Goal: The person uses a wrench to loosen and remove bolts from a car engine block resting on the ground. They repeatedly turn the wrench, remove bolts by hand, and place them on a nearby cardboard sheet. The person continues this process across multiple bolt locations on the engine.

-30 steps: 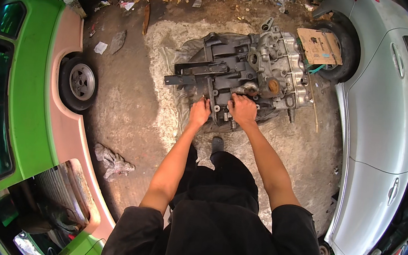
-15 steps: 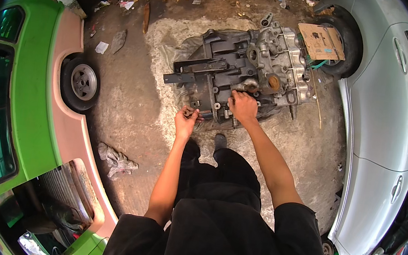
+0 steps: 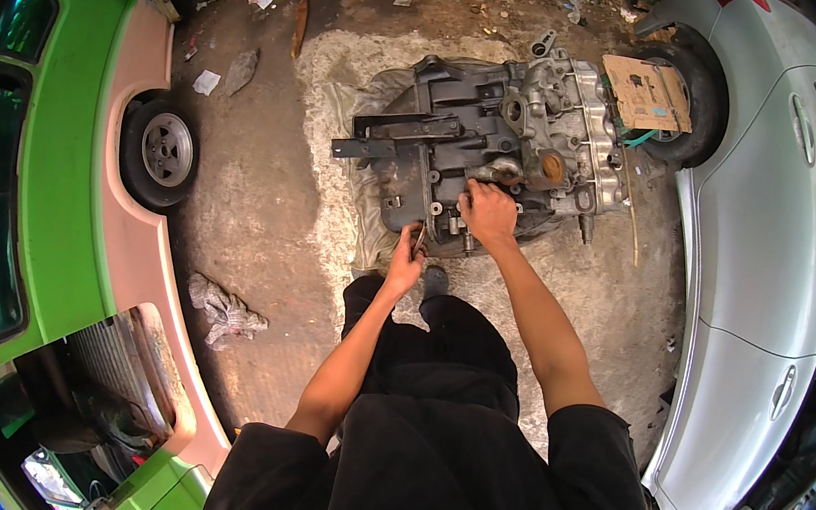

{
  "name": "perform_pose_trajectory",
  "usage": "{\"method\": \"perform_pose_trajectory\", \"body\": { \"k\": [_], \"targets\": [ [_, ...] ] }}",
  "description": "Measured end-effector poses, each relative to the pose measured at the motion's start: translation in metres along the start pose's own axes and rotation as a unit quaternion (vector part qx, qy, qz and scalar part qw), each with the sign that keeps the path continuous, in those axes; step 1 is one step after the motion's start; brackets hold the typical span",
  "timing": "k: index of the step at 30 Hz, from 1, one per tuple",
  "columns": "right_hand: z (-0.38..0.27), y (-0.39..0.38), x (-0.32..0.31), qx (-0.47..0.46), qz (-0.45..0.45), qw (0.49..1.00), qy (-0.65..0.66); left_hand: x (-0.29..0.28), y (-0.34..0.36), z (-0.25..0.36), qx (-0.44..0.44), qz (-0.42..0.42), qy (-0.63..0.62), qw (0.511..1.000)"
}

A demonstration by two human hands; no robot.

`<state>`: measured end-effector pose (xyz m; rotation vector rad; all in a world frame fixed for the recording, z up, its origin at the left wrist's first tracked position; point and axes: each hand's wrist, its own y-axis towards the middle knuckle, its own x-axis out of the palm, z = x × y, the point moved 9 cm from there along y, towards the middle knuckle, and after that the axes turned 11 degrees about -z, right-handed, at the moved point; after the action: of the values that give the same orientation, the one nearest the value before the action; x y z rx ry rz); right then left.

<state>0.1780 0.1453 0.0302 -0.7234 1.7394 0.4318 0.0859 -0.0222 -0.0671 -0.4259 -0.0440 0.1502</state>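
A grey, greasy engine and gearbox assembly (image 3: 480, 152) lies on a dirty cloth on the ground in front of me. My right hand (image 3: 488, 214) rests on its near side, fingers curled over a metal part by a round opening. My left hand (image 3: 405, 267) is at the assembly's near edge, closed around a small thin tool whose tip points up at the casing. What kind of tool it is cannot be made out. My legs in dark trousers stand just behind both hands.
A green and pink car (image 3: 62, 196) with its wheel (image 3: 163, 152) stands on the left. A silver car (image 3: 766, 296) is close on the right, with cardboard (image 3: 648, 93) against its tyre. A crumpled rag (image 3: 226, 310) lies on the concrete.
My left hand drew back from the casing toward my body, then came to its near edge again, further right. My right hand stayed on the assembly.
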Motion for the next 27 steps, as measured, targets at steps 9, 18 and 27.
{"method": "perform_pose_trajectory", "body": {
  "k": [9, 18, 27],
  "targets": [
    [-0.003, -0.002, -0.006, -0.017, 0.024, 1.0, 0.002, 0.011, -0.017, -0.006, 0.024, 0.1, -0.108, 0.989],
    [-0.003, -0.002, -0.009, -0.013, 0.02, 1.0, 0.017, 0.009, -0.01, -0.006, 0.1, 0.149, -0.147, 0.973],
    [-0.002, -0.001, -0.005, -0.004, 0.012, 1.0, 0.011, 0.002, -0.009, -0.015, 0.08, 0.192, -0.199, 0.958]
  ]
}}
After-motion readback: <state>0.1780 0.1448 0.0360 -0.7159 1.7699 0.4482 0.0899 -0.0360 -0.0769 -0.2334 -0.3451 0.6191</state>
